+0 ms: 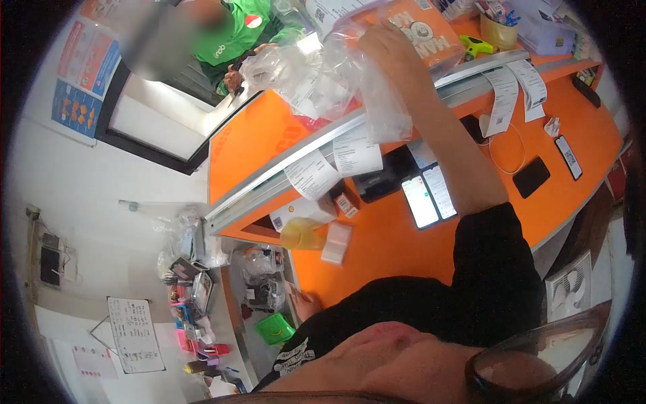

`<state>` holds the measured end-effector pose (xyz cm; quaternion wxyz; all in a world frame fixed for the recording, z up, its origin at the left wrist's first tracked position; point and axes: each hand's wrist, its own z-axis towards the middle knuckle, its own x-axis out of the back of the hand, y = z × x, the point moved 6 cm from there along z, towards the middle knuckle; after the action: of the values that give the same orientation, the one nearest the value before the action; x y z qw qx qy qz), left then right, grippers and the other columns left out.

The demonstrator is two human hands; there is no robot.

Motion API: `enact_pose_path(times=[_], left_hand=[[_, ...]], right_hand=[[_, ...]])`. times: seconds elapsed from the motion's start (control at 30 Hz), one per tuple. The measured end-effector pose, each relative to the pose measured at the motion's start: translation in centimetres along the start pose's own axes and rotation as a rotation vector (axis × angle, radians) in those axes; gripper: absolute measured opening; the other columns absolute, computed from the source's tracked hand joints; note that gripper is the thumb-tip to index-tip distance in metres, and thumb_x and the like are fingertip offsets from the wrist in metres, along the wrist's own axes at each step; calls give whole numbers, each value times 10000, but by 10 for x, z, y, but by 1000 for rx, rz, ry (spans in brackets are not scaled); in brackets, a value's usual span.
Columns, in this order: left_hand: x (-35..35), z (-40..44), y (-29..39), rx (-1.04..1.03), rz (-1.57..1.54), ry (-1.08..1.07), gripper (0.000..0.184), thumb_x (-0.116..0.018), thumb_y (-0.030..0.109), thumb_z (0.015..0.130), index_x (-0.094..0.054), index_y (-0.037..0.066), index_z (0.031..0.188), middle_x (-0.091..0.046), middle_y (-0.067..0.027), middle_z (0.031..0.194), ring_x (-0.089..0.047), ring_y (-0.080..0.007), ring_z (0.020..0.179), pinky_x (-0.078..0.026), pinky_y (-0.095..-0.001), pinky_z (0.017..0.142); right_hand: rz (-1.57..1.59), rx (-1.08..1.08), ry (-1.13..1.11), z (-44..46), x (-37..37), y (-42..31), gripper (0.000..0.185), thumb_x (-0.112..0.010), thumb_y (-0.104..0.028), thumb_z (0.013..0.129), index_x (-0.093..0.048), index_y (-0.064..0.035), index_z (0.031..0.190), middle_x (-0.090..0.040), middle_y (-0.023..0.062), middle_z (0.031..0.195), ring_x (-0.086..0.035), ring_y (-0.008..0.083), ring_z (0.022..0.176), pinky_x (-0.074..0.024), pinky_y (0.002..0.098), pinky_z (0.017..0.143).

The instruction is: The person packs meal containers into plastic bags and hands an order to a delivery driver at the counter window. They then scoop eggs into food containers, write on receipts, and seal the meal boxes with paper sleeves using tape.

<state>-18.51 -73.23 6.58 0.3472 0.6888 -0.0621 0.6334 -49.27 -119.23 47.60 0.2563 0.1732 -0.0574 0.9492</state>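
Note:
My right hand (pixel 390 50) reaches across the raised counter ledge with its fingers closed on a clear plastic bag (pixel 385 111). Behind that hand is an orange printed package (pixel 431 34) with white lettering. More clear plastic bags (pixel 299 71) lie on the ledge to its left, with a paper slip showing through. My left hand (pixel 308 306) is low, by the left edge of the orange desk (pixel 377 259). Its fingers are partly hidden, and a small pale piece (pixel 292 291) shows beside it.
Across the ledge, a person in a green jacket (pixel 235 34) stands with a hand near the bags. Printed receipts (pixel 311 175) hang over the ledge. Lit phones (pixel 420 202), a yellow tape roll (pixel 299 233) and a dark phone (pixel 531 177) lie on the desk.

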Motion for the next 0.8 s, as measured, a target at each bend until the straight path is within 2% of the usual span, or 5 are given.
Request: enact_pose_path(times=[0.13,0.23,0.4,0.6,0.8], left_hand=[[-10,3,-14,-37,7,46,625,-500,286,877,-396,-59,1388,-427,-310,1384,-393,-446,1298,-329,-452,1091],[-9,4,-13,-36,-4,33,640,-511,283,864,-387,-48,1398,-429,-309,1383,-394,-446,1296,-330,-454,1089],[-4,0,-2,-14,-4,36,650,-516,268,855,-372,-38,1410,-414,-308,1395,-380,-448,1305,-323,-466,1091],[-44,15,-60,-51,-3,154,652,-507,247,853,-359,-37,1420,-406,-313,1399,-376,-446,1310,-323,-451,1098],[-13,5,-23,13,-38,-24,658,-511,243,849,-356,-45,1419,-393,-300,1415,-396,-443,1296,-350,-448,1080]], right_hand=[[-90,-81,78,-6,-1,-3,315,-608,2,762,-565,-54,1069,-585,162,1190,-507,323,1199,-283,442,1134],[-35,-96,-53,-5,-15,10,309,-618,-16,767,-564,-57,1068,-586,161,1191,-503,326,1210,-285,436,1135],[-72,16,27,-5,-6,4,307,-618,-14,763,-564,-58,1061,-590,155,1177,-507,313,1210,-279,425,1142],[-38,25,34,-4,-5,5,282,-613,-31,762,-562,-55,1038,-590,150,1132,-517,309,1182,-279,427,1144],[-75,-1,18,0,-5,5,217,-603,-82,788,-600,-81,1005,-611,120,1064,-543,299,1134,-344,421,1082]])
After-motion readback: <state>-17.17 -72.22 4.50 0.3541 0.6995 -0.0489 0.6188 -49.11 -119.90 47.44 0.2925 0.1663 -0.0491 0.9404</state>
